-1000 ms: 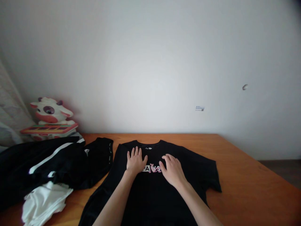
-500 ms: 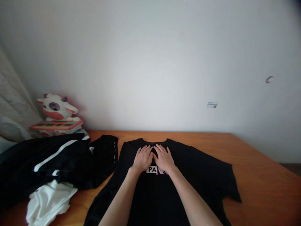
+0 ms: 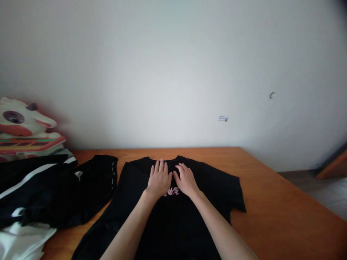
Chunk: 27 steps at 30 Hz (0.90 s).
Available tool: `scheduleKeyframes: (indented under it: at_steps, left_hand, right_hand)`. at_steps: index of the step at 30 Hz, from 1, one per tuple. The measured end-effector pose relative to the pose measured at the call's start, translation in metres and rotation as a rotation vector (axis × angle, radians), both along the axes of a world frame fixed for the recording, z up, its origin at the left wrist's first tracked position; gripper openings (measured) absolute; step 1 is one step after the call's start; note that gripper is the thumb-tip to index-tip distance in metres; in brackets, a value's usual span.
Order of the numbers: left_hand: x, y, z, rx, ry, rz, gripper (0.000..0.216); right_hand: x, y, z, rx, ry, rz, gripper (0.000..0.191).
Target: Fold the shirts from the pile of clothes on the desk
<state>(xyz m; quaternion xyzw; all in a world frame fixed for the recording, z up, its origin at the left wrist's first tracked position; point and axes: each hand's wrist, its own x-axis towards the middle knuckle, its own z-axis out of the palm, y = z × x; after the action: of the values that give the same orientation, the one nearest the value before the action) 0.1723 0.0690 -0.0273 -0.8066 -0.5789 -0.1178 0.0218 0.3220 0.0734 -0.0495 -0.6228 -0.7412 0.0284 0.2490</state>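
Note:
A black T-shirt (image 3: 179,224) lies spread on the wooden table (image 3: 265,202), its neckline toward the wall and one short sleeve stretched out to the right. Flat on its upper chest rests my left hand (image 3: 158,180), fingers extended. Beside it my right hand (image 3: 186,180) lies on the cloth too, fingers loosely stretched and slightly bent. The thumbs nearly meet. Between and below the hands part of a pink and white print (image 3: 173,191) shows; the rest is covered by the left hand and wrist. Neither hand grips the fabric.
On the left lie black garments with white stripes (image 3: 89,187) and a white cloth (image 3: 25,240). Behind them stands a toy cow with a keyboard (image 3: 29,126). A pale wall (image 3: 162,90) borders the table's back. The table's right edge slants toward me.
The view has turned right, so everything sits further left. My hands have slid a little apart over the shirt's chest, and the left now covers the white "PA" part of the print.

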Motion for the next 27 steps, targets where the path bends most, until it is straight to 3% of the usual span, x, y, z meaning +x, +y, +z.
scheduleKeyframes:
  at_steps: [5, 9, 12, 16, 18, 23, 27]
  left_hand:
    - [0.042, -0.030, -0.016, -0.028, -0.148, -0.353, 0.062]
    - [0.049, -0.044, -0.012, -0.111, -0.170, -0.415, 0.066]
    - [0.057, -0.059, 0.003, -0.112, -0.210, -0.563, 0.063]
    - [0.069, -0.086, 0.008, -0.209, -0.198, -0.855, 0.070]
    - [0.071, -0.093, 0.005, -0.271, -0.166, -0.926, 0.075]
    - [0.071, -0.092, -0.001, -0.318, -0.196, -0.923, 0.078]
    - [0.073, -0.089, -0.002, -0.338, -0.287, -0.886, 0.072]
  right_hand:
    - [0.077, -0.050, 0.009, 0.104, -0.099, -0.110, 0.037]
    - [0.157, -0.096, 0.011, 0.049, -0.062, -0.617, 0.041]
    - [0.191, -0.125, 0.007, -0.063, -0.014, -0.813, 0.052]
    - [0.188, -0.140, 0.006, -0.234, -0.033, -0.812, 0.062]
    - [0.177, -0.139, 0.008, -0.256, -0.062, -0.774, 0.063]
    - [0.171, -0.133, 0.003, -0.218, -0.101, -0.666, 0.051]
    - [0.183, -0.130, 0.003, -0.183, 0.129, -0.633, 0.048]
